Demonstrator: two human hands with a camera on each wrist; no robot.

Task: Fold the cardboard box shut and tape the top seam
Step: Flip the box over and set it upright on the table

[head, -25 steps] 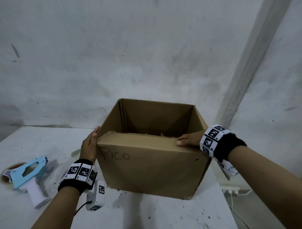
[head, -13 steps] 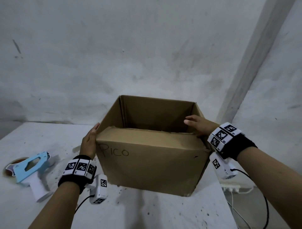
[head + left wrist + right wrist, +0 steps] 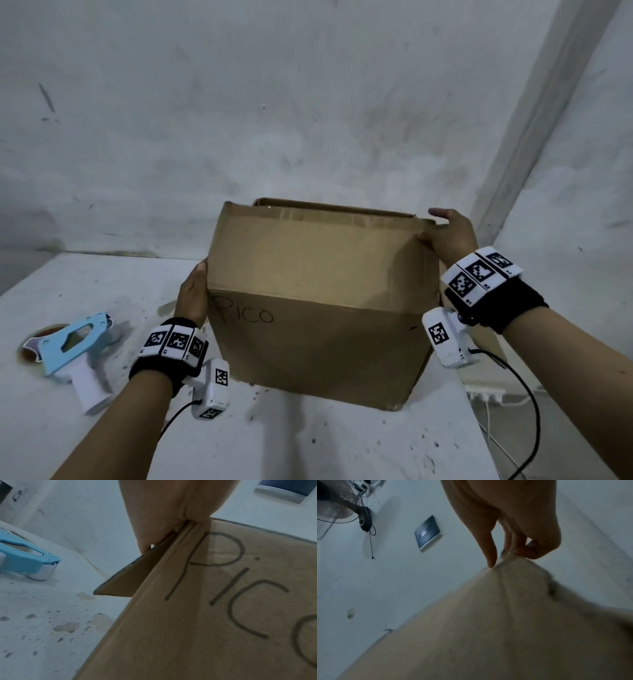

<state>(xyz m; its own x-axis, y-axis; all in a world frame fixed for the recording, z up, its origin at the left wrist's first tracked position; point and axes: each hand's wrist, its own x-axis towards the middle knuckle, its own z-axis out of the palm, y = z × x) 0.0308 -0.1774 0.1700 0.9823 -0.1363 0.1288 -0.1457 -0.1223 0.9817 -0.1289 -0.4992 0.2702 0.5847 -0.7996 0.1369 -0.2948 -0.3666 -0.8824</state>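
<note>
Left hand [image 3: 192, 297] pressed flat against the box [image 3: 318, 329]; right hand [image 3: 449, 236] pinched its flap [image 3: 315, 253] corner.

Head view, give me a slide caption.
Both hands fold brown cardboard box flap; blue tape dispenser beside.

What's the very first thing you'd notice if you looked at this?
The big brown cardboard box with "Pico" written on its front, standing in the middle of the speckled white table. The left hand and right hand hold it at either side. Off to the left lies a light blue and white tape dispenser.
</note>
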